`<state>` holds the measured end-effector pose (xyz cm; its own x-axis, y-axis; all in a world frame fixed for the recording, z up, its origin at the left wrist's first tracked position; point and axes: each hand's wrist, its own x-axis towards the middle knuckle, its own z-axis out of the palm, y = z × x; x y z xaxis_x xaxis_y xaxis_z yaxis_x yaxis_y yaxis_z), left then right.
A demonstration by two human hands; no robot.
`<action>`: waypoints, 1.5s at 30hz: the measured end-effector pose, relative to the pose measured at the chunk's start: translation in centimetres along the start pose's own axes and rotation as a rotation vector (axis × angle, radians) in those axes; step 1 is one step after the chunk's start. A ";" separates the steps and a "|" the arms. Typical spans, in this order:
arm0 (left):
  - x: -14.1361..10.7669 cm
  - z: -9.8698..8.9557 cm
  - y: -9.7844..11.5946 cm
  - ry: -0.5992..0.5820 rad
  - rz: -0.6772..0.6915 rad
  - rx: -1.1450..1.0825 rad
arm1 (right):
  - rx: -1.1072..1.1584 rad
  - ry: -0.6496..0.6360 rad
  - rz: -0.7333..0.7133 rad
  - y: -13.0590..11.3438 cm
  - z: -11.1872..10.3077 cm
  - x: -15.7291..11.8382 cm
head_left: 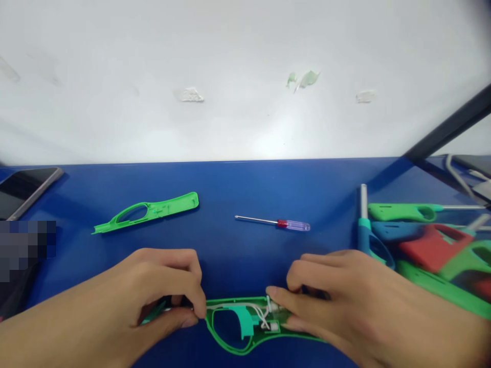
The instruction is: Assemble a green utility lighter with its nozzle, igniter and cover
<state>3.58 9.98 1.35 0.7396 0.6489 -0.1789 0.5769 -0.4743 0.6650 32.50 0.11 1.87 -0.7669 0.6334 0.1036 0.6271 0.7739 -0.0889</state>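
An opened green gas lighter (230, 349) lies at the front of the table, its inside facing up. White wires (262, 313), a teal trigger (242, 318) and a small white block show in its shell. My left hand (164, 291) pinches the lighter's narrow end between thumb and forefinger. On the wider handle end, my right hand (326, 301) is closed, its fingertips at a clear part in the shell; the fingers hide much of that part. Farther back lies the loose green half shell (172, 205). A screwdriver (293, 225) with a clear purple handle rests to its right.
Several lighters in green, red and blue (429, 248) are piled at the right. A phone (26, 189) lies at the left edge, near a blurred-out patch. Behind the blue table (215, 179) rises a white wall (245, 128). A dark bar (448, 125) slants at the right.
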 end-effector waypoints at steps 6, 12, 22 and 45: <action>-0.1 -0.2 -0.1 0.016 0.003 -0.003 | 0.085 0.028 0.032 0.0 0.2 -0.5; -1.1 -0.1 -0.6 -0.072 -0.008 -0.015 | 0.105 -0.027 0.031 0.0 -0.2 -0.5; -1.7 0.0 -1.1 -0.130 -0.046 0.057 | 0.090 -0.020 0.039 -0.1 -0.5 -0.4; -2.1 0.1 -1.4 -0.154 -0.048 0.079 | -0.125 0.057 -0.052 -0.5 -0.6 -0.8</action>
<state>1.25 9.17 0.72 0.7516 0.5757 -0.3218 0.6335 -0.4944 0.5952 32.85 -0.74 2.45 -0.7922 0.5887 0.1608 0.6013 0.7979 0.0416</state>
